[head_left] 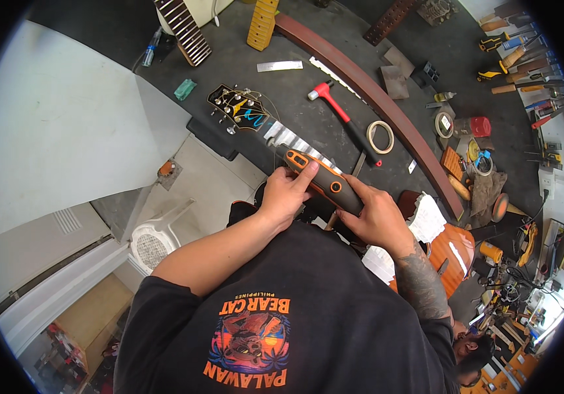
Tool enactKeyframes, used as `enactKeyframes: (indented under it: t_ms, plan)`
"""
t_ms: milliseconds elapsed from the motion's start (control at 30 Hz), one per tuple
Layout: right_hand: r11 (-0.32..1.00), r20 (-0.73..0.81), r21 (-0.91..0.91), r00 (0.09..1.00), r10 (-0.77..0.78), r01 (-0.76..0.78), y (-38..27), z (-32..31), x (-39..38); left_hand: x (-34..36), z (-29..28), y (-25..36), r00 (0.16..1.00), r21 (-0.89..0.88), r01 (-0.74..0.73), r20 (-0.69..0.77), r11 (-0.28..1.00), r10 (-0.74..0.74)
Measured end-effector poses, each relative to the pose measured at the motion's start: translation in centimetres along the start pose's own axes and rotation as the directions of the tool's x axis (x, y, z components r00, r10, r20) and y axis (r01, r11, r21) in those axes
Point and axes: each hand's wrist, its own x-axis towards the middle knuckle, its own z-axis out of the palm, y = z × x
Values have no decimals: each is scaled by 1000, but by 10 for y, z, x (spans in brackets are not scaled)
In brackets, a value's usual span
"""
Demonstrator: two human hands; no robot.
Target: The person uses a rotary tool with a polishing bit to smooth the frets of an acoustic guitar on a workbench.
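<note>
My left hand (283, 200) grips the front part of a dark grey hand tool with orange trim (321, 176), thumb on its top. My right hand (377, 220) wraps around its rear end. The tool lies over a guitar neck (293, 140) with silver and dark bands along the fretboard; whether it touches is hard to tell. The neck's black headstock (236, 104) has tuners and loose strings. The guitar body is mostly hidden under my arms and shirt. A red-headed hammer (344, 115) and a tape roll (380, 136) lie beside the neck.
The dark bench carries two loose necks (262, 20), a long brown beam (360, 71), a steel strip (280, 65) and a green object (184, 88). Hand tools (512, 59) hang at right. A white stool (154, 246) stands lower left. Another person's head (469, 351) shows lower right.
</note>
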Motion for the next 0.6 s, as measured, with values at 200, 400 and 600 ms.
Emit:
enactKeyframes:
  t_ms: [200,400,600]
  plan:
    - [1000,-3,13,1000,8,-8,0,0,0,3,0,-1,1000,-10,3,4,1000,-3]
    - [999,6,19,1000,30,-30,1,-1,1,5,1,0,1000,21,16,-26,1000,-15]
    - [999,-6,48,1000,1,-1,4,-2,2,10,0,-3,1000,29,12,-20,1000,-12]
